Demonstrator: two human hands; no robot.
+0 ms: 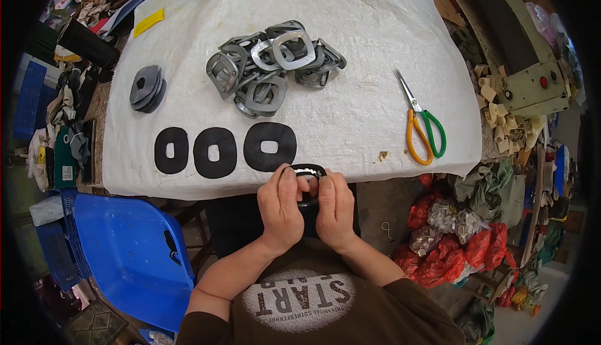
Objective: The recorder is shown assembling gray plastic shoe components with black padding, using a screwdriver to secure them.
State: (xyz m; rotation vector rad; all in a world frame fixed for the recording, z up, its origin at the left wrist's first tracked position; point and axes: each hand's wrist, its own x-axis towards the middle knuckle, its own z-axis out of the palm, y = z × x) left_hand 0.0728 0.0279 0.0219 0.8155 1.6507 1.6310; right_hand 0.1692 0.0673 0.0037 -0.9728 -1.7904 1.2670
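Note:
My left hand point(283, 212) and my right hand point(335, 210) grip the two sides of a black buckle frame point(308, 168), just off the table's near edge. Thumbs lie on top, and light glints along the frame's upper edge; fingers hide much of it. Past my hands, three flat black rounded rings lie in a row: a left ring point(171, 169), a middle ring point(215, 172) and a right ring point(270, 161), the right one nearest my left hand. Farther back sits a jumbled pile of grey buckle frames point(274, 79).
A stack of grey pieces point(148, 88) stands on the left of the white sheet point(363, 126). Scissors point(417, 119) with orange and green handles lie at right. A yellow strip point(149, 22) is far left. Below the table are a blue tub point(125, 245) and red bags point(447, 254).

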